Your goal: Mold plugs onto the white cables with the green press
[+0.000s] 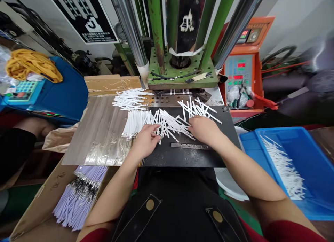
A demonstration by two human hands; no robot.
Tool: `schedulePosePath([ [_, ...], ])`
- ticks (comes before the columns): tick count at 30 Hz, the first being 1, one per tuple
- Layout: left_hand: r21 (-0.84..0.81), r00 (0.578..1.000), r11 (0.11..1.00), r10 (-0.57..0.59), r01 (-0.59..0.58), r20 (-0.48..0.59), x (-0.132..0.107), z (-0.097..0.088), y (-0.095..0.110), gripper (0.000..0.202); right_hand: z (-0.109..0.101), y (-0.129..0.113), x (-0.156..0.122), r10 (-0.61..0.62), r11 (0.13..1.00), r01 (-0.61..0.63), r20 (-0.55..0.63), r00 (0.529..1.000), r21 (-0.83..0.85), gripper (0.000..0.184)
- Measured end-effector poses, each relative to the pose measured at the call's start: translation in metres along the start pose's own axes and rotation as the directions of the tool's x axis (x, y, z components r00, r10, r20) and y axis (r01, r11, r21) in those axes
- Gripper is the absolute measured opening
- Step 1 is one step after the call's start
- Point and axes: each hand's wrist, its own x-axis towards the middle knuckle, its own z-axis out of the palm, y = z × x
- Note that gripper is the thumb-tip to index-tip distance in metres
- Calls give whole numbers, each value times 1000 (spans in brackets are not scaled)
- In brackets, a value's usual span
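Observation:
My left hand [145, 141] rests on the black work plate [182, 155], its fingers pinched on the end of a few white strips [169, 125] from the scattered heap. My right hand [205, 130] lies knuckles-up on the same heap, fingers curled down among the strips; what they hold is hidden. A narrow metal bar [189, 146] lies on the plate just in front of my right hand. More white strips lie fanned out behind it [199, 109], and a tidy bundle [134, 123] sits left of my left hand.
A green press [182, 71] stands behind the plate, with an orange control box [241, 68] to its right. A blue bin [308, 155] with white strips is at right. A cardboard box of lilac strips [78, 196] is lower left. A blue machine [62, 92] stands left.

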Motion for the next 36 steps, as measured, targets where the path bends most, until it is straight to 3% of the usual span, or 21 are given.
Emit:
schedulePosePath([
  [8,366,998,929,70,-64,-3,-11,-24,-6,41,23,42,-51,88,989,-91,-30,996,-118,21],
  [12,464,997,885,62,-34,-44,-22,-31,-5,42,40,56,-54,88,996,-88,22,996,-9,16],
  [14,467,995,884,67,-22,-80,-25,-27,5,43,46,64,-52,41,994,-34,-62,997,106,14],
  [17,350,983,921,183,-169,-6,-17,-11,28,46,47,71,-54,-92,944,179,-300,950,277,14],
  [20,67,911,916,382,-395,154,5,14,50,61,38,66,-58,-189,838,387,-461,867,385,13],
  [22,-139,862,887,461,-440,212,20,33,59,64,33,58,-60,-221,779,461,-501,837,426,12],
  [26,-404,817,808,538,-428,210,32,60,67,21,33,47,-62,-230,731,502,-525,820,463,10],
  [30,-294,811,805,569,-516,137,21,63,64,16,43,50,-62,-203,713,510,-555,807,481,11],
  [36,-137,776,791,611,-596,156,2,61,52,21,70,55,-64,-86,642,511,-609,788,571,15],
])
